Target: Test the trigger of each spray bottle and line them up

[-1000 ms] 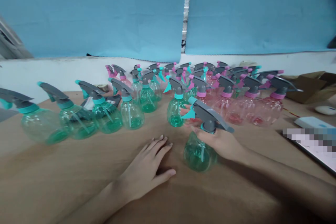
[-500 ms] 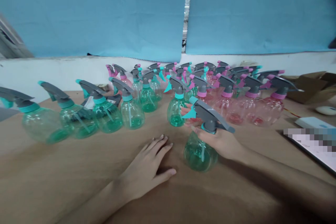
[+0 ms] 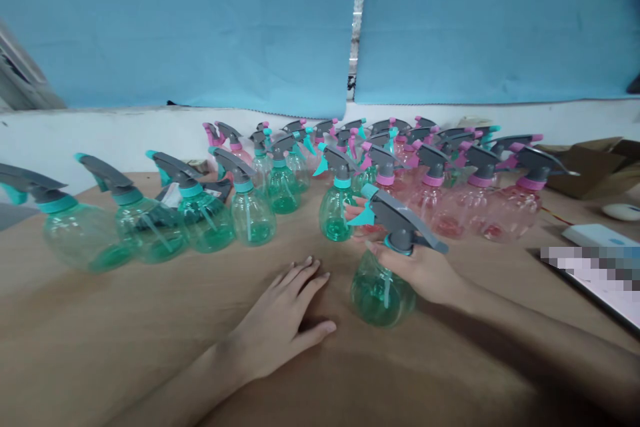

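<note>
My right hand [image 3: 425, 270] is wrapped round the neck of a green spray bottle [image 3: 381, 293] with a grey and teal trigger head [image 3: 397, 219]; the bottle stands upright on the brown table [image 3: 125, 327]. A fingertip rests near the teal trigger. My left hand [image 3: 283, 323] lies flat on the table just left of that bottle, fingers stretched out, holding nothing. Behind stand several green spray bottles [image 3: 250, 213] on the left and several pink spray bottles [image 3: 470, 203] on the right.
A white wall ledge [image 3: 100, 137] and blue curtains [image 3: 175, 27] close off the back. At the right lie a brown cardboard box [image 3: 595, 163], a white mouse-like object [image 3: 623, 211] and a flat white device [image 3: 597, 237] beside a blurred sheet.
</note>
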Motion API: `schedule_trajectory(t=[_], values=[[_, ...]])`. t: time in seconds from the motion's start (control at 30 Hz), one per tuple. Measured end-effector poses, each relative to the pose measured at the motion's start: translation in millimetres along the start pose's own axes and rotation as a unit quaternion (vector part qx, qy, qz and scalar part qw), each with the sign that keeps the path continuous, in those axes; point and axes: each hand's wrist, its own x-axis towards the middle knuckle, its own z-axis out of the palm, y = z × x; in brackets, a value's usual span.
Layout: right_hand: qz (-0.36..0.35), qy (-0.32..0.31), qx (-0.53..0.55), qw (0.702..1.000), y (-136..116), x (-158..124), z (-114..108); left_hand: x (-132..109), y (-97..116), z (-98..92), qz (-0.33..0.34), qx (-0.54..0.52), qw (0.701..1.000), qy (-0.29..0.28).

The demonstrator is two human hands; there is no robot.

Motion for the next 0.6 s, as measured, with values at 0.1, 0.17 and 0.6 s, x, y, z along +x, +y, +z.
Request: schedule_trajectory(t=[0.1, 0.17, 0.6], values=[[0.007, -0.011, -0.005, 1.000, 1.4, -0.5, -0.2, 0.3, -0.1, -0.2, 0.001, 0.001, 1.000, -0.005], [-0.004, -0.020, 0.005, 1.000, 2.3, -0.5, -0.2, 0.5, -0.1, -0.1, 0.000, 0.003, 1.000, -0.005], [0.014, -0.025, 0.039, 0.999, 7.4, 0.1, 2.0, 0.5, -0.3, 1.8, 0.008, 0.004, 1.000, 0.010]])
